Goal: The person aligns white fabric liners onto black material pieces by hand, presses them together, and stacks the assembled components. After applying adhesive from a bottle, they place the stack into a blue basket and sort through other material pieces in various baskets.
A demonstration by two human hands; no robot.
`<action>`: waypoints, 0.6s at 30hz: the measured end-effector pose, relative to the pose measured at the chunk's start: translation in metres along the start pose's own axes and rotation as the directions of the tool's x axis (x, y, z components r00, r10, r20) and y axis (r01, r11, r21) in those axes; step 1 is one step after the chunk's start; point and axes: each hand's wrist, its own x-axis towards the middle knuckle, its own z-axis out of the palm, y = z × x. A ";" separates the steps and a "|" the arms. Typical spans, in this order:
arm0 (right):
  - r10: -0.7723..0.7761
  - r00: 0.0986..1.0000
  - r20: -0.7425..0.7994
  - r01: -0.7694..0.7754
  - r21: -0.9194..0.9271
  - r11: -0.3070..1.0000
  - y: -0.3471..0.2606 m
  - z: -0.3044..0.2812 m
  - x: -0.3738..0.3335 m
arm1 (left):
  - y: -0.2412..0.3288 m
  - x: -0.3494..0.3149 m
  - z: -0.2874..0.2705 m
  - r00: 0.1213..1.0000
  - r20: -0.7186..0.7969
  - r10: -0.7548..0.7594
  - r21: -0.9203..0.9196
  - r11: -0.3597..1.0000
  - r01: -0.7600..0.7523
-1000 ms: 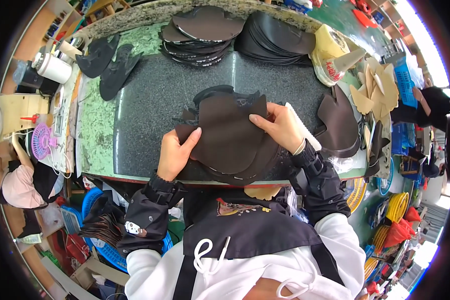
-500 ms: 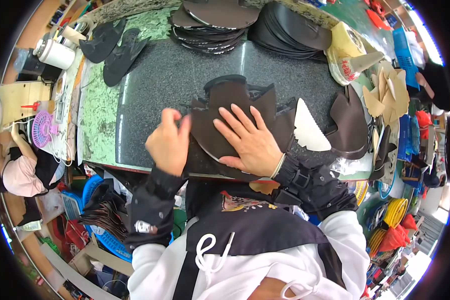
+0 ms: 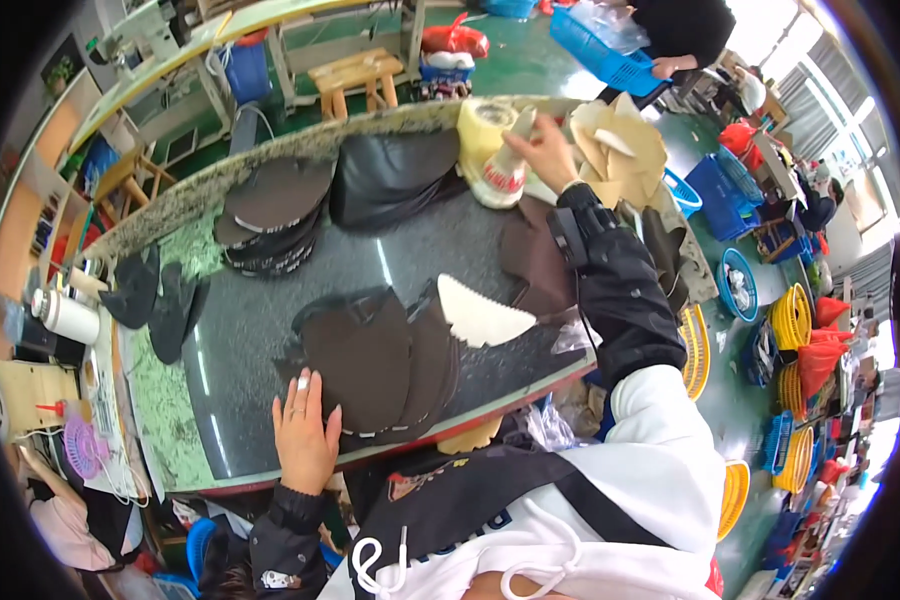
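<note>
My left hand (image 3: pixel 306 425) lies with its fingers stretched out at the near left edge of a stack of dark brown cut pieces (image 3: pixel 355 365), which look like shoe uppers. At the far side of the table, my right hand (image 3: pixel 548 153) is closed around a pale cone-shaped part (image 3: pixel 522 130) on a white container with red print (image 3: pixel 500 183). That container stands against a yellow plastic jug (image 3: pixel 480 128). Just right of the brown stack lies a white template with a toothed edge (image 3: pixel 480 312). A brown piece (image 3: pixel 540 260) rests under my right forearm.
Stacks of dark oval pieces (image 3: pixel 280 200) and black pieces (image 3: pixel 390 180) line the table's far edge. Two black pieces (image 3: pixel 175 310) lie at the left, beige cut pieces (image 3: pixel 625 150) at the far right. Another person holds a blue basket (image 3: pixel 605 55) beyond the table.
My right hand has left the brown pieces and reached far right to the cone-shaped part. The left hand has come down flat beside the stack. The view has turned to the right.
</note>
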 end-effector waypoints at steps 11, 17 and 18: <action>0.178 0.984 -0.018 -0.179 -0.073 0.981 0.002 -0.027 0.034 | 0.012 0.082 -0.047 0.979 -0.185 0.082 -0.107 0.989 -0.103; 0.440 0.878 0.188 -0.298 0.934 0.196 -0.008 -0.116 0.054 | 0.032 0.158 -0.041 0.936 -0.145 0.320 0.071 0.947 -0.312; 0.454 0.873 0.176 -0.293 0.935 0.201 0.011 -0.137 0.046 | 0.040 0.177 -0.034 0.928 -0.119 0.354 0.118 0.933 -0.341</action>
